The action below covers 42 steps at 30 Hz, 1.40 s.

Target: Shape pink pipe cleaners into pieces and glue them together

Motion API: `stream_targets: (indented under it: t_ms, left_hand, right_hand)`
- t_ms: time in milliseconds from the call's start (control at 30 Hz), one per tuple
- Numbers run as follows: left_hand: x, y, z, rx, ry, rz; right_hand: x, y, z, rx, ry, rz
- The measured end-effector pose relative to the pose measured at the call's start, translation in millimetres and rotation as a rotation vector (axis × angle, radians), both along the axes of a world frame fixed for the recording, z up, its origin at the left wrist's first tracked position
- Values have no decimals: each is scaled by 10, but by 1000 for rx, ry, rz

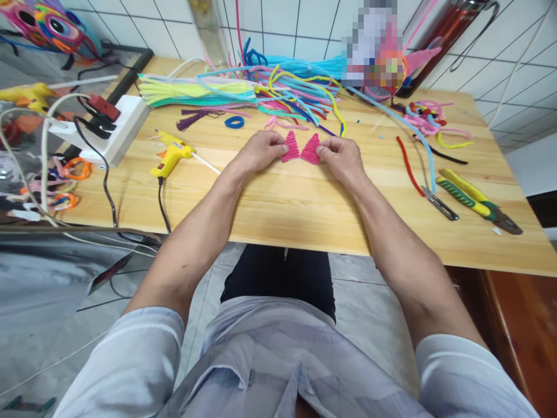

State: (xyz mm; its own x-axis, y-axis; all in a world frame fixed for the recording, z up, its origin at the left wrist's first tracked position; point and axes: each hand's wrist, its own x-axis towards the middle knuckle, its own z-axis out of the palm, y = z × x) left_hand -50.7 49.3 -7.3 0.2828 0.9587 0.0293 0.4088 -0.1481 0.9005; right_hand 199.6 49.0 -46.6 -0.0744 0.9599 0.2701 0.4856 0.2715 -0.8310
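Note:
Two small pink triangles of bent pipe cleaner lie side by side above the wooden table, their lower inner corners close together. My left hand [264, 150] pinches the left pink triangle [291, 147] at its outer edge between thumb and fingers. On the other side, my right hand [342, 155] grips the right pink triangle [310, 150] by its outer edge in the same way. Whether the two triangles are joined I cannot tell. Behind them lies a heap of loose pipe cleaners [200, 91] in yellow, blue, pink and other colours.
A yellow glue gun [173, 153] with a white stick lies left, near a white power strip [115, 130] with cords. To the right are pliers [478, 200], thread snips [440, 203] and a red pipe cleaner [409, 165]. A red flask [450, 40] leans at the back.

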Motion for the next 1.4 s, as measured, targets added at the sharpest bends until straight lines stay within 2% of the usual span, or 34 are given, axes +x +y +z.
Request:
stream_targets:
  t_ms: [133, 400, 867, 967, 1167, 1400]
  left_hand:
    - [8, 39, -14, -5, -122, 68]
    - [27, 73, -23, -86, -301, 79]
    - [24, 99, -67, -127, -385, 90]
    - [27, 89, -54, -140, -396, 78]
    - [38, 66, -28, -148, -377, 52]
    - [95, -13, -15, -221, -373, -19]
  right_hand:
    - [-31, -26, 81, -42, 125, -76]
    - [-139, -112, 217, -150, 299, -18]
    - [-153, -163, 335, -346, 570, 60]
    - [-188, -157, 312, -370, 596, 107]
    - [-221, -124, 196, -322, 500, 141]
    - [-202, -142, 224, -118, 391, 100]
